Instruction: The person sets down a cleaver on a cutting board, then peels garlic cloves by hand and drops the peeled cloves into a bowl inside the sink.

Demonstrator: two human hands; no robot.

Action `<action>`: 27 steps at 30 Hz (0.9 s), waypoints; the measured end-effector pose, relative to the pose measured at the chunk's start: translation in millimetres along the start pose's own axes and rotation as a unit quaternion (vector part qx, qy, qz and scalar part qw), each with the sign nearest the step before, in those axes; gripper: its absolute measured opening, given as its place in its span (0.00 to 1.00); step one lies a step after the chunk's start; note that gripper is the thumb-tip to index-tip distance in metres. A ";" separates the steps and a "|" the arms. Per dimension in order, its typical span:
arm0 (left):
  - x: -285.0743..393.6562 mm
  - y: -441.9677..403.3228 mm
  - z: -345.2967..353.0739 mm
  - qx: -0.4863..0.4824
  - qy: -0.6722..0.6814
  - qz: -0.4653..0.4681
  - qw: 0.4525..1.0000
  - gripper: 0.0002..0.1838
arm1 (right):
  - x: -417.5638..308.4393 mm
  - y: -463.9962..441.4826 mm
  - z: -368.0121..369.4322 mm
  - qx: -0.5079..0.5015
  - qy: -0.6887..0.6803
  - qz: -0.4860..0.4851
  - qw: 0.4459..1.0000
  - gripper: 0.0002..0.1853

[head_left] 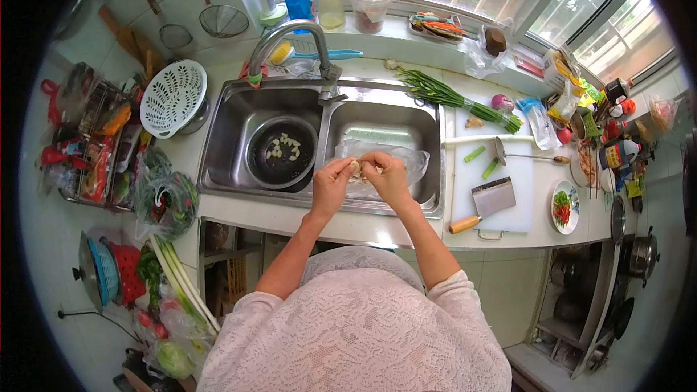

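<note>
Over the right sink basin, my left hand point(331, 187) pinches a pale garlic clove point(355, 166) between thumb and fingers. Close beside it, the fingers of my right hand point(387, 180) are pressed together, and what they grip is too small to make out. Beneath both hands a clear plastic bag point(414, 165) lies in the basin, with pale bits that look like garlic skin near it. In the left basin sits a round metal bowl point(255, 171) holding several peeled garlic cloves point(283, 147) in its dark-looking bottom.
A faucet point(330, 72) rises behind the double sink point(210, 174). To the right, a white cutting board point(465, 207) bears a cleaver point(494, 197), green stalk pieces point(475, 154) and green chives point(465, 101). A plate point(573, 210) holds chopped red and green pieces. Left stands a white colander point(174, 94).
</note>
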State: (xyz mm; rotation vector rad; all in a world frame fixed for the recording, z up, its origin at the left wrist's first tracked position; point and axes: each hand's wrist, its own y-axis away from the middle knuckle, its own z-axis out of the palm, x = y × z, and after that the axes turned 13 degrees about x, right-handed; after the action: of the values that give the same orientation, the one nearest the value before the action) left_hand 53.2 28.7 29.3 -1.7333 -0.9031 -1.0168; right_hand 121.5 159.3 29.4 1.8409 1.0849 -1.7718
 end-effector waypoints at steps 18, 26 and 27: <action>-3.9 -9.5 -11.1 -0.096 0.364 -0.303 0.875 0.15 | 54.1 -10.6 3.1 0.103 0.028 -0.050 0.993 0.05; -7.0 -8.7 -10.0 -0.102 0.254 -0.251 0.929 0.13 | -19.8 -10.3 -5.5 -0.070 -0.036 0.130 0.988 0.06; -6.3 -9.1 -9.3 -0.102 0.254 -0.251 0.929 0.13 | -20.5 -10.0 -5.1 -0.069 -0.055 0.137 0.987 0.07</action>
State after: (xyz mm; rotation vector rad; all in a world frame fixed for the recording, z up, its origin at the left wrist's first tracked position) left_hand 40.3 22.1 28.9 -1.3067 -0.9347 -1.8529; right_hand 119.4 163.8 52.2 1.6969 0.8447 -1.5785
